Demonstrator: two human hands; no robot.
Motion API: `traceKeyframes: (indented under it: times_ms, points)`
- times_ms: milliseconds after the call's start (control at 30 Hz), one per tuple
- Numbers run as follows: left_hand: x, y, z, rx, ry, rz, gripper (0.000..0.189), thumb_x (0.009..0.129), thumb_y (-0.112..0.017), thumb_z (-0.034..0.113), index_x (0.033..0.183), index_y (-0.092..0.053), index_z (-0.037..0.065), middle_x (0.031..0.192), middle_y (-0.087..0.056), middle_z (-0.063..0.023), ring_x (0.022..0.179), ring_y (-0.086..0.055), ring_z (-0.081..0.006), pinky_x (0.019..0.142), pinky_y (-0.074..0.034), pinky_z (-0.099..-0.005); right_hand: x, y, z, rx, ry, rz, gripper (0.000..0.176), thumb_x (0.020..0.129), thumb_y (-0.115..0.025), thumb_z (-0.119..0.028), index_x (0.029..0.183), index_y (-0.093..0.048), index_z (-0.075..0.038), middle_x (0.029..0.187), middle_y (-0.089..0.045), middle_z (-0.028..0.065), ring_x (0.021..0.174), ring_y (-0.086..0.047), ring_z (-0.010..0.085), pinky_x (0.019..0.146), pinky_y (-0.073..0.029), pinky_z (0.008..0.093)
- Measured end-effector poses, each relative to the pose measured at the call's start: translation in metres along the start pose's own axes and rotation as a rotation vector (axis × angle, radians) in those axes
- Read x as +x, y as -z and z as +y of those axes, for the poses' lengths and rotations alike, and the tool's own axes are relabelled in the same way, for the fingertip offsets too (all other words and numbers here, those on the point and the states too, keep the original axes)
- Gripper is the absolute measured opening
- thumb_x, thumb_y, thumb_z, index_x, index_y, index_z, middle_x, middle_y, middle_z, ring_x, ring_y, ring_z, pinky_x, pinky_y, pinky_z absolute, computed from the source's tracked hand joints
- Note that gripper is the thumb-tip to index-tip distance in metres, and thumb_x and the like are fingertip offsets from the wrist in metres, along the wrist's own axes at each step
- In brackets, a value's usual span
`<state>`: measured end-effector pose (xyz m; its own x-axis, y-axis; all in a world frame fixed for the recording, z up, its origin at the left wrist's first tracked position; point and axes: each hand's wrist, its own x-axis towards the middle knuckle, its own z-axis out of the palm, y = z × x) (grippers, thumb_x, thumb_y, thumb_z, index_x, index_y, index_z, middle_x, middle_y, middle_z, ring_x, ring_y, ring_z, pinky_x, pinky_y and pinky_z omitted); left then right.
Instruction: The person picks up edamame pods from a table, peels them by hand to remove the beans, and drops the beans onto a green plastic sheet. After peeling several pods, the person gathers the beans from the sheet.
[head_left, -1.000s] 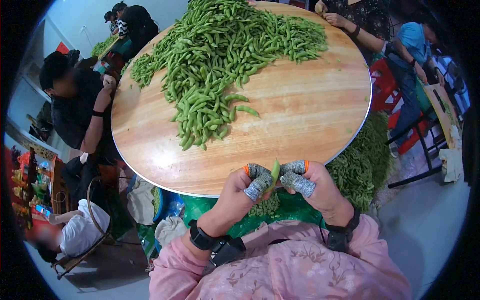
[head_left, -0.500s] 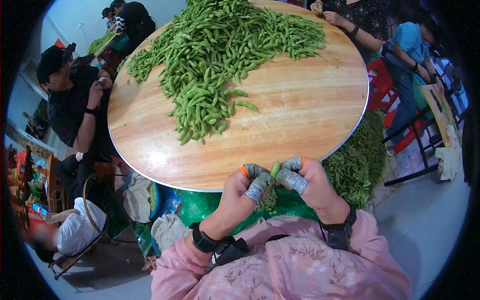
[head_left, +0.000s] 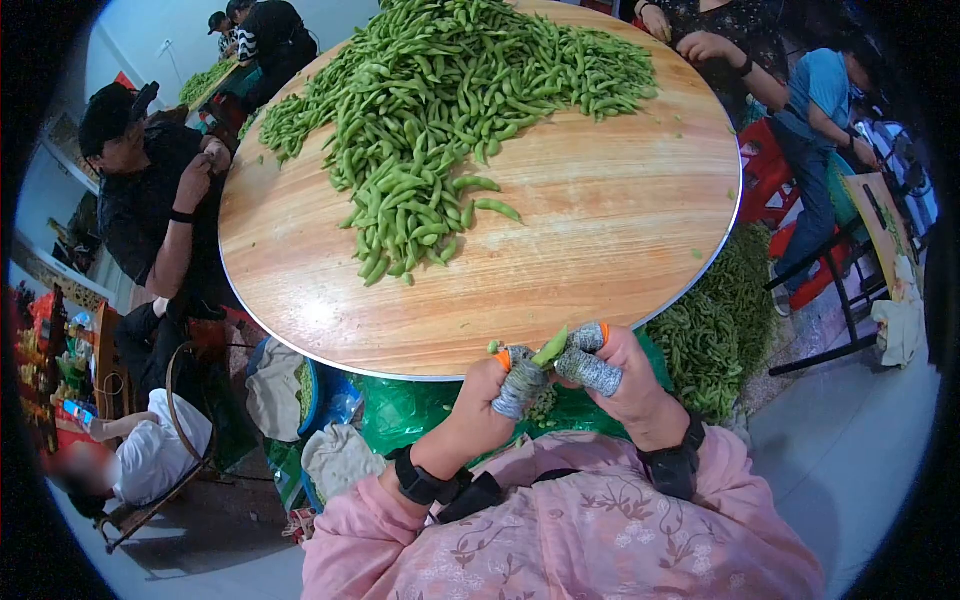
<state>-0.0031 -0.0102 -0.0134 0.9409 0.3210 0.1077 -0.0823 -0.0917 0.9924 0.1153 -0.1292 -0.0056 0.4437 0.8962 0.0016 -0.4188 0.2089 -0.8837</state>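
Observation:
Both my hands meet just past the near edge of a round wooden table (head_left: pixel 600 230). My left hand (head_left: pixel 495 395) and my right hand (head_left: pixel 615 370) wear grey knitted finger covers with orange tips. Between their fingertips they pinch one green bean pod (head_left: pixel 550 348), which tilts up to the right. A large heap of green pods (head_left: pixel 450 90) covers the far and middle part of the table, well beyond my hands. Below my hands lies a green bag (head_left: pixel 420 410) with more pods in it.
A person in black (head_left: pixel 150 200) sits at the table's left edge. Other people (head_left: pixel 800 90) sit at the far right, near red stools. A pile of pods (head_left: pixel 720 320) lies on the floor right of the table. Another person (head_left: pixel 150 455) sits low at the left.
The pod between my fingers has tipped from nearly upright to slanting right. My left hand has dropped slightly and closed in. The person in black has raised a hand to the face.

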Motion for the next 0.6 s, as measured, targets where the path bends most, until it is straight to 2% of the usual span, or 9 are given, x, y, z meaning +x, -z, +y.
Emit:
traceKeyframes:
  times_ms: [33, 100, 133, 200, 233, 300, 400, 500, 600]
  points:
    - [-0.002, -0.001, -0.002, 0.000, 0.000, 0.000, 0.022, 0.084, -0.051, 0.026, 0.087, -0.053, 0.003, 0.066, -0.051, -0.0013, 0.054, -0.047, -0.0124, 0.049, -0.037, -0.0221, 0.000, 0.000, 0.003, 0.001, 0.000, 0.000, 0.013, 0.078, -0.059, -0.011, 0.083, -0.058, 0.000, 0.077, -0.059, 0.0027, 0.067, -0.054, 0.0088, 0.060, -0.042, 0.0208]
    - [-0.005, -0.002, -0.006, -0.603, 0.362, 0.084, 0.011, 0.083, -0.049, 0.011, 0.084, -0.054, 0.001, 0.062, -0.049, -0.0047, 0.057, -0.047, -0.0129, 0.052, -0.038, -0.0244, 0.001, 0.001, 0.009, 0.015, 0.033, -0.010, 0.012, 0.078, -0.058, -0.010, 0.085, -0.058, 0.000, 0.079, -0.060, 0.0039, 0.069, -0.055, 0.0095, 0.062, -0.043, 0.0216]
    - [-0.004, -0.002, -0.004, -0.604, 0.363, 0.084, 0.011, 0.083, -0.049, 0.011, 0.084, -0.054, 0.001, 0.062, -0.049, -0.0047, 0.057, -0.047, -0.0129, 0.052, -0.038, -0.0244, 0.001, 0.004, 0.009, 0.016, 0.033, -0.010, 0.012, 0.078, -0.058, -0.010, 0.085, -0.058, 0.000, 0.079, -0.060, 0.0039, 0.069, -0.055, 0.0095, 0.062, -0.043, 0.0216]
    - [0.001, -0.001, 0.003, -0.108, 0.079, 0.028, 0.025, 0.088, -0.047, 0.028, 0.085, -0.052, 0.004, 0.068, -0.050, 0.0033, 0.059, -0.045, -0.0057, 0.050, -0.036, -0.0188, 0.002, 0.010, 0.009, -0.134, -0.019, -0.019, 0.012, 0.078, -0.057, -0.008, 0.085, -0.058, 0.001, 0.080, -0.060, 0.0038, 0.071, -0.055, 0.0097, 0.064, -0.044, 0.0218]
    - [0.002, -0.002, 0.006, -0.108, 0.080, 0.030, 0.025, 0.088, -0.047, 0.028, 0.085, -0.052, 0.004, 0.068, -0.050, 0.0033, 0.059, -0.045, -0.0057, 0.050, -0.036, -0.0188, 0.003, 0.010, 0.007, -0.133, -0.021, -0.020, 0.012, 0.078, -0.057, -0.008, 0.085, -0.058, 0.001, 0.080, -0.060, 0.0038, 0.071, -0.055, 0.0097, 0.064, -0.044, 0.0218]
    - [0.004, -0.002, 0.013, 0.304, 0.014, 0.022, 0.022, 0.088, -0.047, 0.025, 0.083, -0.052, 0.004, 0.068, -0.049, 0.0036, 0.060, -0.045, -0.0053, 0.050, -0.035, -0.0183, 0.003, 0.008, 0.000, -0.290, -0.085, -0.032, 0.009, 0.079, -0.055, -0.003, 0.086, -0.059, 0.002, 0.080, -0.060, 0.0015, 0.073, -0.053, 0.0071, 0.066, -0.042, 0.0213]
    - [0.007, 0.000, 0.012, -0.096, 0.035, -0.025, 0.020, 0.084, -0.051, 0.018, 0.079, -0.056, -0.001, 0.059, -0.048, 0.0014, 0.053, -0.042, -0.0085, 0.049, -0.036, -0.0215, 0.001, 0.006, -0.008, -0.305, -0.010, -0.087, 0.009, 0.078, -0.056, -0.003, 0.085, -0.059, 0.002, 0.079, -0.060, 0.0021, 0.072, -0.052, 0.0071, 0.065, -0.042, 0.0219]
    - [0.006, 0.011, 0.013, -0.243, 0.232, -0.094, 0.022, 0.085, -0.051, 0.020, 0.077, -0.055, 0.000, 0.058, -0.047, 0.0012, 0.053, -0.041, -0.0077, 0.049, -0.035, -0.0220, 0.003, 0.007, -0.004, -0.176, 0.019, -0.122, 0.009, 0.078, -0.057, -0.003, 0.084, -0.058, 0.003, 0.079, -0.060, 0.0020, 0.073, -0.053, 0.0069, 0.065, -0.042, 0.0221]
    - [0.003, 0.009, 0.007, -0.145, 0.214, -0.044, 0.019, 0.084, -0.049, 0.016, 0.074, -0.054, 0.001, 0.058, -0.046, 0.0009, 0.054, -0.040, -0.0075, 0.049, -0.035, -0.0227, 0.004, 0.005, -0.003, -0.220, -0.014, -0.105, 0.008, 0.077, -0.057, -0.002, 0.083, -0.058, 0.003, 0.075, -0.058, 0.0009, 0.069, -0.051, 0.0062, 0.063, -0.042, 0.0217]
